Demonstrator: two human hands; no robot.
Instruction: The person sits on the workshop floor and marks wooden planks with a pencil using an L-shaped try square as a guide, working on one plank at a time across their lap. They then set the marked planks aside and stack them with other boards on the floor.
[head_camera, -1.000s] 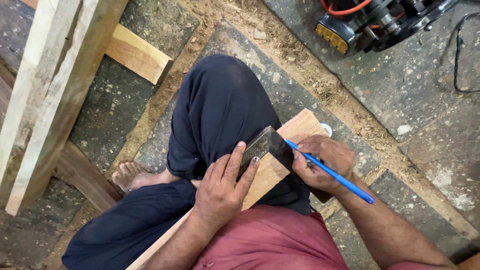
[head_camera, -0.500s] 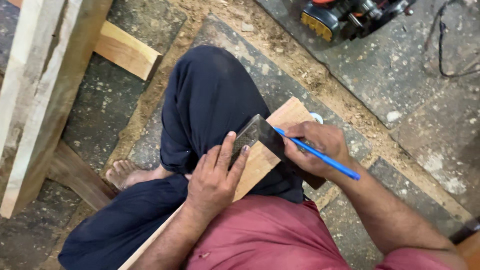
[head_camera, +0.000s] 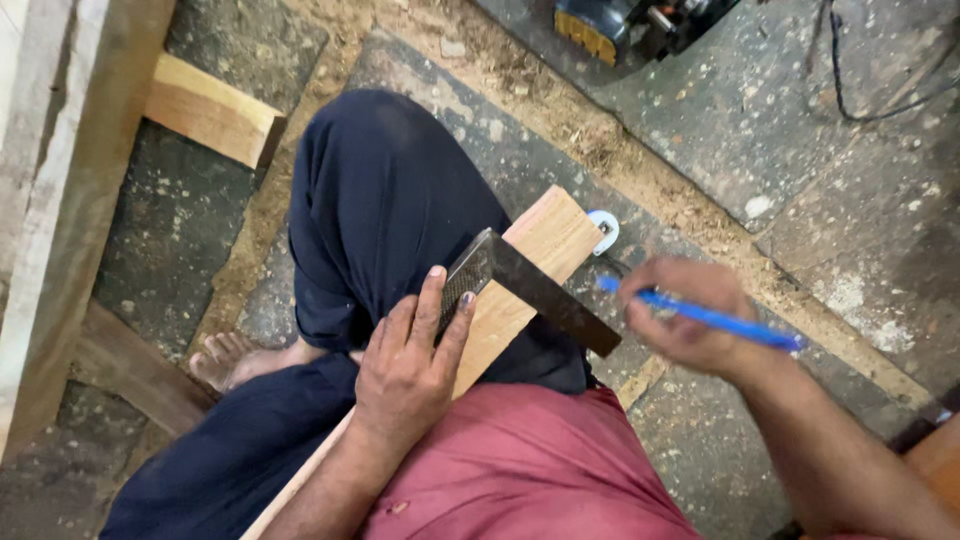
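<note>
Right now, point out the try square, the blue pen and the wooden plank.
try square (head_camera: 545, 295), head view, on its dark blade.
blue pen (head_camera: 725, 320), head view, mid-barrel.
wooden plank (head_camera: 550, 235), head view, bare far end.

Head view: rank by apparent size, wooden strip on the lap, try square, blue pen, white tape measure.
1. wooden strip, longest, partly hidden by the left hand
2. try square
3. blue pen in the right hand, blurred; its length looks close to the square's blade, so this order is unsure
4. white tape measure, mostly hidden
</note>
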